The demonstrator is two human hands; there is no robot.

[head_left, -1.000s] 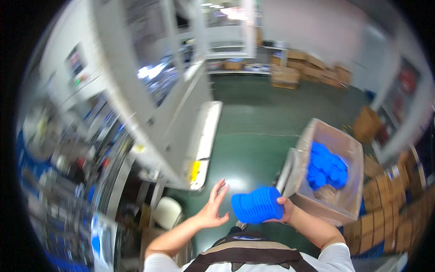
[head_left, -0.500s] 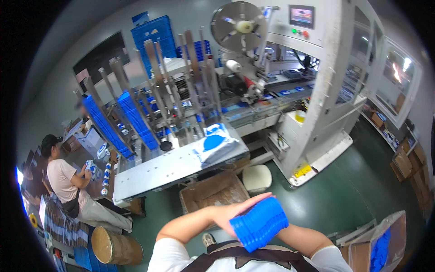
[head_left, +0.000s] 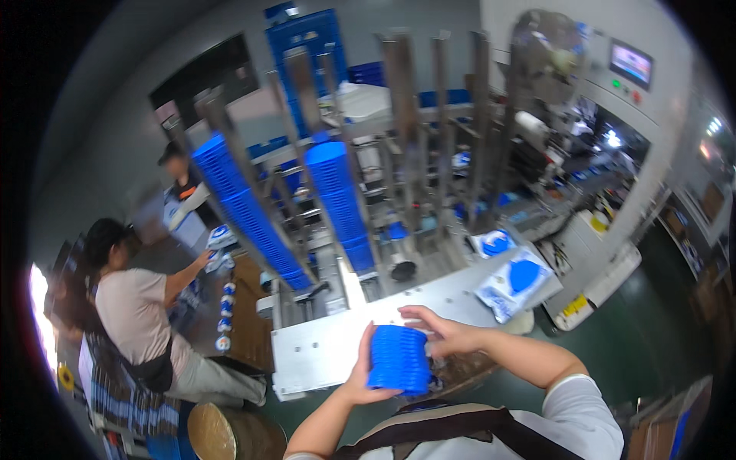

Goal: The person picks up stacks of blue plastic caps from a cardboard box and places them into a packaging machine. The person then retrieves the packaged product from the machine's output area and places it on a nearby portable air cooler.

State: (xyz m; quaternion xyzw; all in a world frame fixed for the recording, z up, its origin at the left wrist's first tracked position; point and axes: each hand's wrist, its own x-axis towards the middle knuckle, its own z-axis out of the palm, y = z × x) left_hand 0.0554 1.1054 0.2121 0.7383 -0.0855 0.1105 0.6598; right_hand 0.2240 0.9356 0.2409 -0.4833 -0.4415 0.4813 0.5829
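Note:
A short stack of nested, round-edged blue plastic pieces (head_left: 398,360) is in front of my body, over the near edge of a pale metal plate (head_left: 322,349). My left hand (head_left: 360,377) is closed round its left side and underneath. On the stack's right, my right hand (head_left: 447,334) has its fingers apart and curved, close to the upper right edge; whether its thumb touches the stack I cannot tell. Beyond the plate, taller stacks of similar blue pieces stand between upright metal rails, one on the left (head_left: 253,211) and another nearer the middle (head_left: 336,199).
White-and-blue plastic packs (head_left: 515,284) lie on the plate's right end. A machine with a screen (head_left: 631,64) and a large reel (head_left: 548,57) rises at right. On the left, a person (head_left: 138,307) works at a table; another person stands farther back. A round drum (head_left: 230,433) stands lower left.
I have turned and come closer to the rails and plate. The blue stack has moved left, over the plate's edge. My right hand now shows beside it, fingers apart.

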